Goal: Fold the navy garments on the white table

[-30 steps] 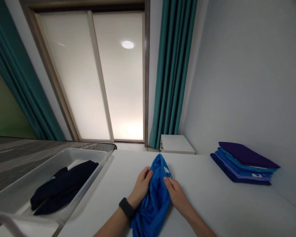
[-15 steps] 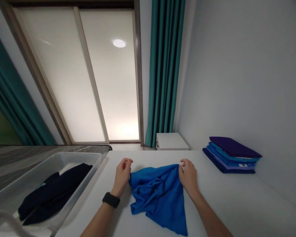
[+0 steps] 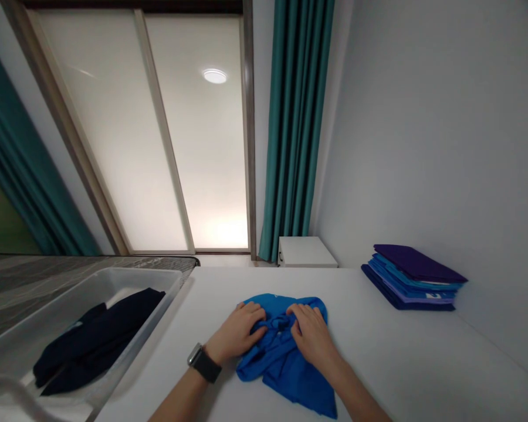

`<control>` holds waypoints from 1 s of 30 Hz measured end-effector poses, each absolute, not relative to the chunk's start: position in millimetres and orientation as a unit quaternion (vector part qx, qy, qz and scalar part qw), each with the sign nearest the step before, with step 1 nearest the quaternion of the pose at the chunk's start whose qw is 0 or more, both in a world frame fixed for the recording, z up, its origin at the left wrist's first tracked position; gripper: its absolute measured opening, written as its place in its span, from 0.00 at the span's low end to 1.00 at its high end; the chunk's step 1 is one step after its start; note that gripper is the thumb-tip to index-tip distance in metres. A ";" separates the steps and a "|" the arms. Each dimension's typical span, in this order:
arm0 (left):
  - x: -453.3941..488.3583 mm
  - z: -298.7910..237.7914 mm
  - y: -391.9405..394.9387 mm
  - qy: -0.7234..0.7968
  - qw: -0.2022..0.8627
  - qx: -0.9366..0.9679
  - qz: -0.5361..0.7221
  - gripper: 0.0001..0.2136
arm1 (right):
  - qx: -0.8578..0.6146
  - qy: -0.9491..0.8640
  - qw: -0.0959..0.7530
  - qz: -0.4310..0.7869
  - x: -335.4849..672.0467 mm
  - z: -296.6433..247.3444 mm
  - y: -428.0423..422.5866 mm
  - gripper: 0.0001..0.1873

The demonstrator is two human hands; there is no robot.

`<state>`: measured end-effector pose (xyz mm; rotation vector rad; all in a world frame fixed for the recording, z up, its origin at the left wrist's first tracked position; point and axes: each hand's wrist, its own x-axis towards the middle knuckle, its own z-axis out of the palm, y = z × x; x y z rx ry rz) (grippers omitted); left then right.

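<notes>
A crumpled blue shirt (image 3: pixel 297 375) lies bunched on the white table, its lower right part spread toward me. My left hand (image 3: pixel 240 331), with a dark watch on the wrist, is on the shirt's left side, fingers and thumb closed on the cloth. On the upper right part, my right hand (image 3: pixel 310 334) has its fingers curled into the fabric. Between the two hands the cloth is gathered in folds. Some fingertips are hidden in it.
At the table's (image 3: pixel 422 363) right back, a stack of folded clothes (image 3: pixel 416 275) stands by the wall. To the left, a translucent plastic bin (image 3: pixel 158 319) holds dark navy clothing (image 3: pixel 101 340). A small white cabinet (image 3: pixel 305 251) stands beyond the table.
Both hands have moved inward over the shirt and closed on its cloth. Its top edge, earlier spread between them, is now bunched. The bin and the stack have stayed in place.
</notes>
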<state>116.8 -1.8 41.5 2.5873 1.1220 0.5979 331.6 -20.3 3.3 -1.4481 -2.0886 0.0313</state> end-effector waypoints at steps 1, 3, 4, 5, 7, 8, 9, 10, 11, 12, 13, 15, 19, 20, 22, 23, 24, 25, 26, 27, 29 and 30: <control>116.4 40.6 0.4 0.403 0.144 0.871 0.240 0.07 | -0.549 -0.771 0.322 0.002 337.9 7.5 -17.8 0.16; 114.3 39.6 6.1 0.445 0.187 0.802 0.353 0.10 | -0.563 -0.728 0.391 -0.021 351.4 17.0 -14.1 0.14; 112.4 39.6 9.5 0.465 0.209 0.751 0.420 0.11 | -0.568 -0.701 0.430 -0.033 358.9 21.7 -12.9 0.13; 110.0 39.8 13.2 0.482 0.229 0.693 0.485 0.12 | -0.573 -0.671 0.469 -0.047 367.1 25.8 -11.9 0.12; 103.8 39.9 20.7 0.503 0.264 0.576 0.589 0.14 | -0.580 -0.610 0.534 -0.073 385.1 31.7 -9.7 0.12; 100.4 39.4 24.3 0.509 0.279 0.527 0.620 0.15 | -0.585 -0.584 0.556 -0.083 394.1 33.1 -8.1 0.11; 97.2 38.4 27.4 0.516 0.292 0.495 0.635 0.16 | -0.592 -0.564 0.568 -0.088 402.2 33.4 -6.1 0.12; 94.5 37.0 29.9 0.526 0.297 0.480 0.636 0.17 | -0.600 -0.553 0.572 -0.086 408.6 32.6 -3.7 0.11; 92.6 35.5 31.3 0.539 0.290 0.484 0.625 0.17 | -0.608 -0.550 0.568 -0.076 412.8 30.9 -1.2 0.11; 91.7 34.0 31.7 0.552 0.265 0.507 0.607 0.18 | -0.612 -0.558 0.558 -0.058 414.2 28.4 1.1 0.12; 91.9 33.1 30.7 0.560 0.225 0.545 0.583 0.18 | -0.612 -0.573 0.544 -0.036 412.4 25.5 2.8 0.12; 95.8 33.1 25.0 0.545 0.120 0.643 0.524 0.20 | -0.598 -0.620 0.508 0.007 400.4 19.5 3.3 0.13; 113.3 34.3 4.6 0.425 0.005 0.837 0.344 0.24 | -0.536 -0.728 0.426 0.027 357.0 14.9 -11.4 0.15; 118.9 32.0 -0.2 0.399 0.002 0.868 0.294 0.24 | -0.515 -0.749 0.416 0.029 345.4 16.1 -17.6 0.15; 130.5 22.9 -7.4 0.376 -0.006 0.900 0.219 0.23 | -0.486 -0.767 0.418 0.032 323.1 20.5 -31.3 0.14; 136.2 16.6 -9.2 0.379 -0.014 0.904 0.198 0.22 | -0.470 -0.778 0.414 0.036 312.4 23.1 -38.3 0.15; 141.6 9.8 -9.8 0.388 -0.023 0.902 0.187 0.20 | -0.451 -0.796 0.401 0.043 301.8 25.7 -45.4 0.15; 146.6 3.1 -9.1 0.396 -0.033 0.900 0.179 0.18 | -0.424 -0.819 0.382 0.049 291.5 27.8 -52.2 0.16; 151.0 -3.1 -7.3 0.404 -0.041 0.897 0.173 0.18 | -0.397 -0.843 0.360 0.053 281.6 29.4 -58.7 0.16; 154.7 -8.6 -4.7 0.411 -0.046 0.895 0.165 0.18 | -0.367 -0.864 0.341 0.057 272.3 30.5 -64.7 0.16; 160.0 -17.0 1.4 0.429 -0.051 0.890 0.147 0.17 | -0.322 -0.890 0.315 0.070 257.0 31.7 -74.7 0.19; 161.6 -20.0 3.9 0.438 -0.050 0.886 0.143 0.16 | -0.310 -0.895 0.310 0.080 251.7 32.3 -78.3 0.20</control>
